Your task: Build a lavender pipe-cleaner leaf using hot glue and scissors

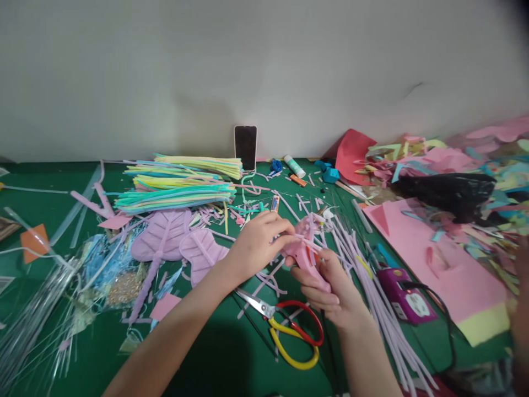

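My right hand (334, 292) is wrapped round the handle of a pink glue gun (305, 258), its thumb near the orange trigger. My left hand (262, 242) reaches across to the gun's front, fingers pinched on a thin lilac pipe cleaner (308, 241) that crosses over the gun. The gun's nozzle is hard to make out among the lilac pieces behind it. Below my hands lie scissors (285, 325) with one red and one yellow handle loop, blades partly under my left forearm. Two lilac pipe-cleaner leaf shapes (163, 234) rest left of my left hand.
Bundles of yellow and teal pipe cleaners (177, 193) lie at the back left. A phone (245, 148) leans on the wall near a glue stick (294, 165). Loose lilac pipe cleaners (372, 298), a purple corded box (407, 298) and pink sheets (438, 259) occupy the right.
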Tool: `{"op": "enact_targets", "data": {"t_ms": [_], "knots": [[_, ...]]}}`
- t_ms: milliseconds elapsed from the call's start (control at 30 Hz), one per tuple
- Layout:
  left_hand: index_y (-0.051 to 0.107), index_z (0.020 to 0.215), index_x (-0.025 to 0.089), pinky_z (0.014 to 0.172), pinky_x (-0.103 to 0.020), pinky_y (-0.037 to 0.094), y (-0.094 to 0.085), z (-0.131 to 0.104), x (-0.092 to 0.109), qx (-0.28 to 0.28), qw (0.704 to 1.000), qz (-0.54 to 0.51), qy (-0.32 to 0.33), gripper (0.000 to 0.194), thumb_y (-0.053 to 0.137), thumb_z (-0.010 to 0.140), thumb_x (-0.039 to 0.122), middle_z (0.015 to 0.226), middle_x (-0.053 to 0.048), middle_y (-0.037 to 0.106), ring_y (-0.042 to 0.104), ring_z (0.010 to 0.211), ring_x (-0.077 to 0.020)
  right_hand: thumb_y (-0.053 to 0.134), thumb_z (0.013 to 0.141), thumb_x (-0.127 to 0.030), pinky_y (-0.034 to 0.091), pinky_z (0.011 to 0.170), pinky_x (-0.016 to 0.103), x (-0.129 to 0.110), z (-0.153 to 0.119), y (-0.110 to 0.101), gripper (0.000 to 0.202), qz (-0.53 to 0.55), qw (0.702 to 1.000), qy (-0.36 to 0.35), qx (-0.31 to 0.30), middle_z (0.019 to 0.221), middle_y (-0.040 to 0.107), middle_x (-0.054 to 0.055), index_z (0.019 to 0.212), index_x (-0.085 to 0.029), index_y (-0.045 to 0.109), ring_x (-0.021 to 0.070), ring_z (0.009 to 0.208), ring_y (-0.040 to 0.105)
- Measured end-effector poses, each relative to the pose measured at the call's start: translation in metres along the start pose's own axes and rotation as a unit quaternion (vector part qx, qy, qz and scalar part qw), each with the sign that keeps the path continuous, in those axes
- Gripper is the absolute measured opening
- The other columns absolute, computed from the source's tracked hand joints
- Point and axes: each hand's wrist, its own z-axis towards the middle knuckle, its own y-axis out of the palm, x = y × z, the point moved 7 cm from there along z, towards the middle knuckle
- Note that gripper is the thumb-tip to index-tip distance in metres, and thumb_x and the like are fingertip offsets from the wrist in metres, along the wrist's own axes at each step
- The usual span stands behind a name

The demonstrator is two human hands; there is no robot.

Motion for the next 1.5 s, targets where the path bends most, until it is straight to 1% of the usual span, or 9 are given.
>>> {"op": "enact_targets", "data": {"t_ms": [200,300,400,533,667,1000,1100,1333,1500], "knots": [[0.068,0.077,0.02,0.068,-0.025,0.049,-0.011,-0.004,-0.009,0.094,0.983,-0.099,-0.125,0.009,0.068,0.086,0.02,0.075,0.002,0.07,0.063,0.07,-0.0133,0.062,0.083,-0.052,0.019,0.026,0.009,0.003,0.004,0.006,0.039,-0.042,0.997,-0.016,0.058,0.05,0.042,-0.01,0.089,-0.014,0.066,-0.0009,0.031,0.016],[0.07,0.089,0.019,0.068,-0.026,0.053,-0.009,-0.009,-0.008,0.108,0.969,-0.143,-0.172,0.008,0.063,0.087,0.022,0.085,-0.002,0.073,0.066,0.072,-0.0137,0.061,0.083,-0.053,0.018,0.027,0.009,0.003,0.006,0.008,0.037,-0.074,0.992,-0.04,0.099,0.051,0.043,-0.01,0.081,-0.016,0.061,-0.0004,0.031,0.02],[0.068,0.102,0.018,0.073,-0.028,0.056,-0.007,-0.016,-0.004,0.118,0.962,-0.146,-0.198,0.021,0.065,0.081,0.019,0.097,-0.006,0.072,0.068,0.078,-0.0155,0.058,0.084,-0.057,0.017,0.027,0.01,0.006,0.009,0.01,0.045,-0.112,0.985,-0.045,0.125,0.048,0.039,-0.009,0.064,-0.017,0.051,0.0,0.031,0.022],[0.066,0.109,0.02,0.085,-0.034,0.056,-0.008,-0.021,0.003,0.122,0.972,-0.068,-0.19,0.035,0.073,0.074,0.019,0.106,-0.006,0.067,0.067,0.091,-0.0193,0.059,0.081,-0.06,0.017,0.027,0.011,0.007,0.012,0.013,0.049,-0.123,0.98,-0.047,0.148,0.043,0.035,-0.01,0.059,-0.019,0.044,0.0003,0.031,0.021],[0.067,0.104,0.022,0.085,-0.036,0.056,-0.009,-0.022,0.0,0.14,0.971,-0.034,-0.189,0.029,0.072,0.076,0.014,0.102,-0.005,0.068,0.067,0.091,-0.0198,0.061,0.079,-0.061,0.017,0.027,0.011,0.008,0.013,0.017,0.048,-0.126,0.978,-0.053,0.158,0.045,0.037,-0.01,0.061,-0.019,0.043,0.0004,0.031,0.022],[0.067,0.093,0.019,0.07,-0.03,0.058,-0.005,-0.024,-0.015,0.158,0.944,-0.138,-0.256,0.027,0.065,0.072,0.003,0.089,-0.003,0.073,0.07,0.077,-0.0169,0.064,0.078,-0.06,0.018,0.026,0.011,0.007,0.011,0.013,0.046,-0.112,0.976,-0.059,0.179,0.044,0.038,-0.011,0.067,-0.021,0.044,0.0009,0.031,0.022],[0.067,0.081,0.02,0.067,-0.027,0.058,-0.001,-0.019,-0.013,0.13,0.945,-0.171,-0.247,0.014,0.062,0.076,0.008,0.079,0.0,0.072,0.069,0.07,-0.0148,0.064,0.078,-0.06,0.018,0.026,0.011,0.006,0.01,0.011,0.046,-0.114,0.975,-0.06,0.181,0.045,0.037,-0.011,0.066,-0.02,0.043,0.0008,0.031,0.022],[0.066,0.072,0.019,0.053,-0.023,0.052,0.008,-0.009,-0.014,0.061,0.914,-0.284,-0.283,0.014,0.058,0.074,0.008,0.063,0.004,0.065,0.061,0.053,-0.0118,0.064,0.079,-0.058,0.016,0.026,0.01,0.001,0.002,0.003,0.044,-0.105,0.975,-0.064,0.186,0.05,0.042,-0.01,0.069,-0.019,0.048,-0.0004,0.031,0.023],[0.068,0.076,0.019,0.058,-0.025,0.054,-0.001,0.003,-0.033,0.087,0.945,-0.202,-0.241,0.012,0.059,0.075,0.012,0.063,0.002,0.067,0.066,0.059,-0.0153,0.064,0.08,-0.054,0.017,0.025,0.011,-0.009,-0.009,-0.01,0.04,-0.071,0.973,-0.088,0.2,0.052,0.043,-0.01,0.092,-0.017,0.062,0.0007,0.032,0.022]]}}
